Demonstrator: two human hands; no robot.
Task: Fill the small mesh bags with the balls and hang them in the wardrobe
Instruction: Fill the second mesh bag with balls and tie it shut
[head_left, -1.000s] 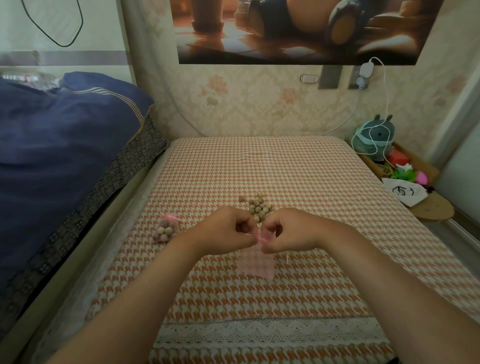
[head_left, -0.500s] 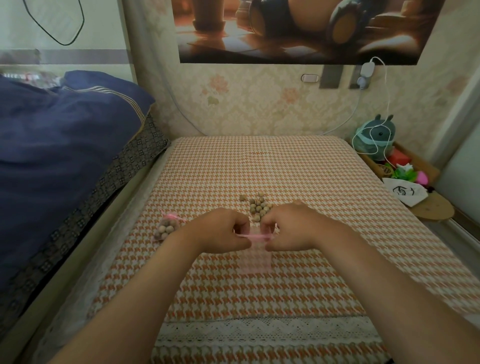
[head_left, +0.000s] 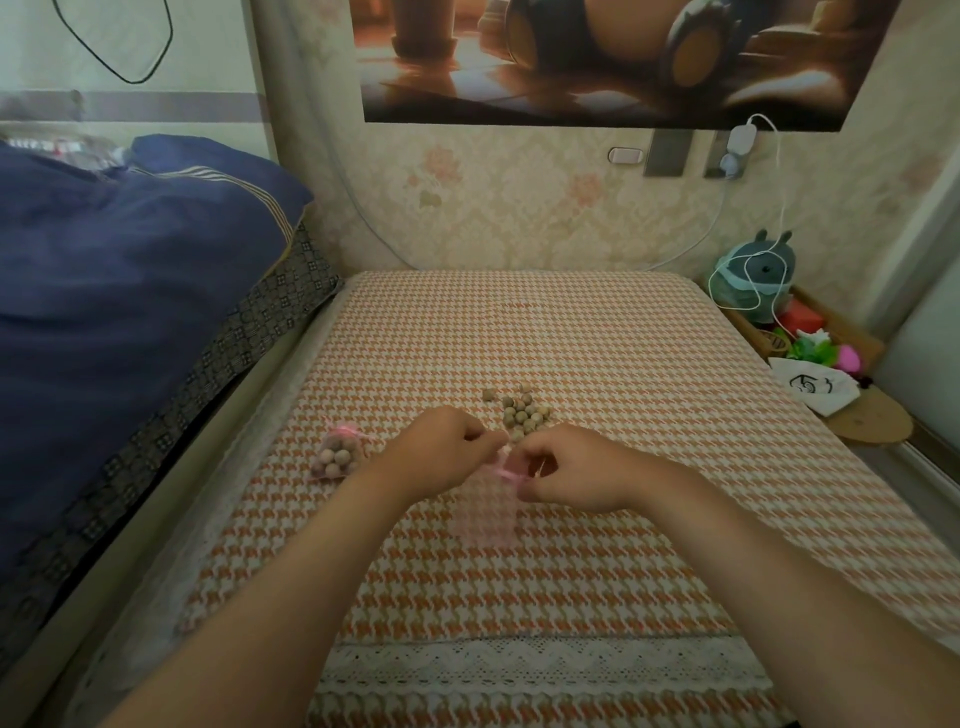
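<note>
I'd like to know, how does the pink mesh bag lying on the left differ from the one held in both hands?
The pink mesh bag on the left bulges with tan balls; the held pink mesh bag is flat and empty. The left bag's mouth is gathered shut and nothing touches it; the held bag's top is pinched by the left hand and right hand. Both are small, sheer and pink.

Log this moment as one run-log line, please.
step: empty mesh bag held at mouth, unfilled | left hand: pinches mouth | right hand: pinches mouth | loose balls: beyond hands | filled bag: on patterned cloth, left
</note>
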